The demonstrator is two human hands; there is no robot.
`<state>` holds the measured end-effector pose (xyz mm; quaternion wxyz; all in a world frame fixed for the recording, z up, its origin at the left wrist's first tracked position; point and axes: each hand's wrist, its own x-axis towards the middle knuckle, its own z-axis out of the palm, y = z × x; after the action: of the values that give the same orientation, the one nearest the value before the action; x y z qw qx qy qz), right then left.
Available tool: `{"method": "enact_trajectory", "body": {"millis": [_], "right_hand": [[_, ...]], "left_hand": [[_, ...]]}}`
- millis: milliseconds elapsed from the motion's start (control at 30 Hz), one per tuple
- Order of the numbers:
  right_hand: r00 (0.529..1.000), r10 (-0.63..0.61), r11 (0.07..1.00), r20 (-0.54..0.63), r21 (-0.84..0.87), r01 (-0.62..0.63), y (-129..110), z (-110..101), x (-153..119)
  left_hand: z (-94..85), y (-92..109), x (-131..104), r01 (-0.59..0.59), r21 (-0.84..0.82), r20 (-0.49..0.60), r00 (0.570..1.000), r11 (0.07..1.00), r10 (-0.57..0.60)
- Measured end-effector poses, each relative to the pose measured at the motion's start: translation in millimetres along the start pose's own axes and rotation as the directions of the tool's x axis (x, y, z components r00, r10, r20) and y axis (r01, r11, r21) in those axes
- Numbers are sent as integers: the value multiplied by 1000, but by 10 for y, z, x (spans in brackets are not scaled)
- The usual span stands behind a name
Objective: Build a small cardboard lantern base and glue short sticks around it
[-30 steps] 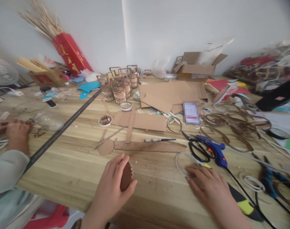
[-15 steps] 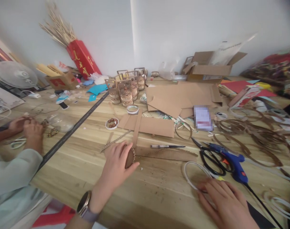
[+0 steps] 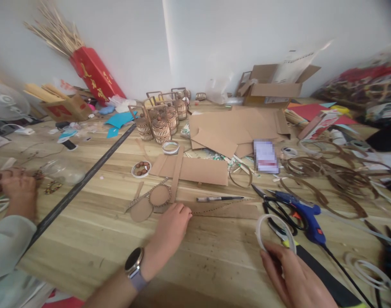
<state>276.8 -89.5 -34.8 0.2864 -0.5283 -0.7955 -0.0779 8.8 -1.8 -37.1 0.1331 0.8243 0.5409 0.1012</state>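
Observation:
My left hand [image 3: 172,226], with a watch on its wrist, is closed with its fingertips at the left end of a thin strip with a dotted edge [image 3: 219,207]. The strip lies over a flat brown cardboard strip [image 3: 240,210]. Just left of that hand are a round cardboard piece with a beaded-looking rim [image 3: 159,195] and a plain cardboard disc [image 3: 141,209]. My right hand [image 3: 288,269] pinches a white ring [image 3: 260,233] by its lower edge, holding it tilted upright. Behind the ring lie black-handled scissors [image 3: 272,214] and a blue glue gun [image 3: 299,211].
A pen [image 3: 220,198], cardboard sheets [image 3: 230,128] and a bowl of brown pieces [image 3: 141,169] lie ahead. Several small woven baskets [image 3: 161,130] stand farther back. Coiled brown strips [image 3: 339,175] spread at right. A co-worker's hand [image 3: 20,192] is at far left.
My left hand has let go of the beaded-rim round piece, now on the table, and moved right to the dotted strip. My right hand has raised the white ring. The view has shifted right.

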Motion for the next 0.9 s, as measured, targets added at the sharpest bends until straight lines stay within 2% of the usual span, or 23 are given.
{"method": "enact_trajectory", "body": {"millis": [67,133,233,300,467,600,767,900], "right_hand": [[998,-31,999,-58,-38,29,36,-18,3],[993,-84,994,-88,-75,78,80,-67,-5],[987,-159,979,-29,-137,154,59,-134,10],[987,-159,975,18,-157,160,-41,-112,54],[980,-155,985,124,-58,163,-325,158,133],[966,-178,983,186,0,181,-340,325,84],[955,-218,976,203,31,216,-288,382,30],[951,-231,973,206,22,232,-305,364,28]], "left_hand": [[-103,35,-54,25,-76,45,999,997,-21],[-206,82,-132,69,-252,173,985,965,-25],[-267,152,-238,162,-446,368,930,880,16],[-230,189,-281,172,-445,391,920,879,18],[-64,222,-314,167,-330,374,927,929,-34],[-17,216,-329,109,-232,344,939,967,-24],[-23,311,-403,-24,56,108,994,998,18],[33,437,-439,-72,-2,-1,997,997,72]]}}
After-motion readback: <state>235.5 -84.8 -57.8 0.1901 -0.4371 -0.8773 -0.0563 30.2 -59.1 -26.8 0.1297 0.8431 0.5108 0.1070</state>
